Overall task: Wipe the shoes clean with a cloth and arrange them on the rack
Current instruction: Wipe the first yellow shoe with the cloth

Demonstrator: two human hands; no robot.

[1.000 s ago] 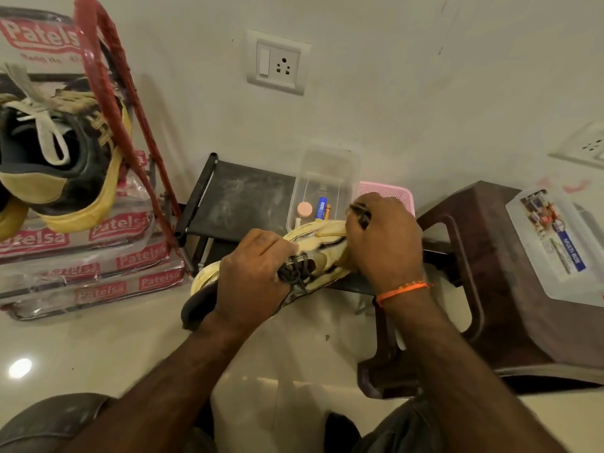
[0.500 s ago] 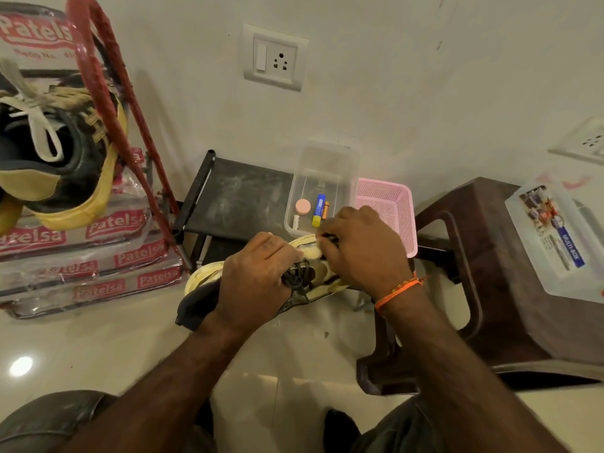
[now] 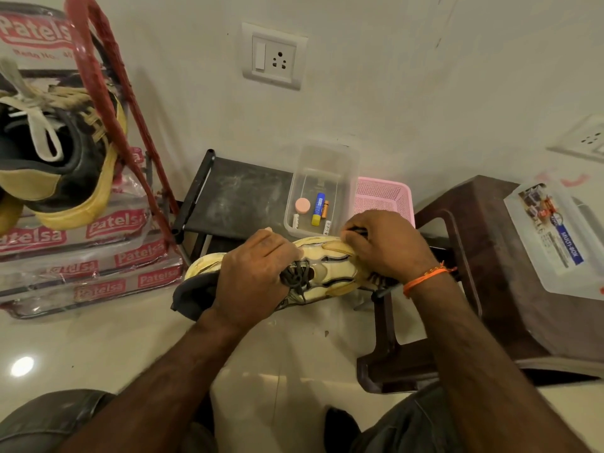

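Cream sneaker (image 3: 330, 266) held sideways between both hands, just in front of the low black rack (image 3: 235, 197); left hand (image 3: 251, 276) curled over the laced middle, fingers wrapped round the shoe and dark laces poking out beside the knuckles; dark grey cloth (image 3: 192, 295) bunched under that same palm, hanging out toward the wrist side, so looks like gripped together with the shoe; right hand (image 3: 389, 246) curled down on the other end of the sneaker, fingertips pinching something small and dark at the upper edge, honestly too hidden to say what; orange thread band (image 3: 425, 277) round the right wrist; just past the right knuckles, clear plastic tub (image 3: 323, 165) on the rack with a blue-yellow stick, a pink disc and a few small bits inside; pink mesh basket (image 3: 382, 197) right next to the tub; brown plastic stool (image 3: 490, 256) off to the right of the right forearm, clear lidded box (image 3: 555, 237) on top; way out left of the left hand, second black-and-yellow shoe (image 3: 55, 158) sitting up on stacked "Patelsa" packs (image 3: 91, 256), red frame (image 3: 108, 93) leaning across it; white wall socket (image 3: 273, 57) up above both hands.
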